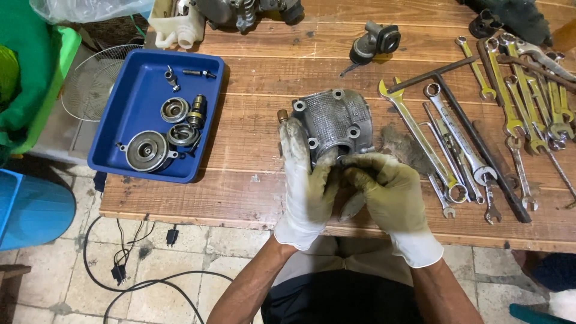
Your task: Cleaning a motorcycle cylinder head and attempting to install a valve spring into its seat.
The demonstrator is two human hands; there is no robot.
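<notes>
A grey ribbed metal engine housing [335,122] with several bolt holes stands on the wooden workbench [264,90]. My left hand [307,186], in a dirty white glove, grips its left side with fingers reaching up past a small brass fitting [282,114]. My right hand [390,195], also gloved, presses its fingertips at the housing's lower opening; whether it pinches a small part there is hidden.
A blue tray [135,102] at the left holds round metal parts and bolts. Several wrenches [474,138] and a T-handle tool [456,102] lie at the right. A small black-capped part [375,42] and an engine piece [240,11] sit at the back. Cables trail on the tiled floor.
</notes>
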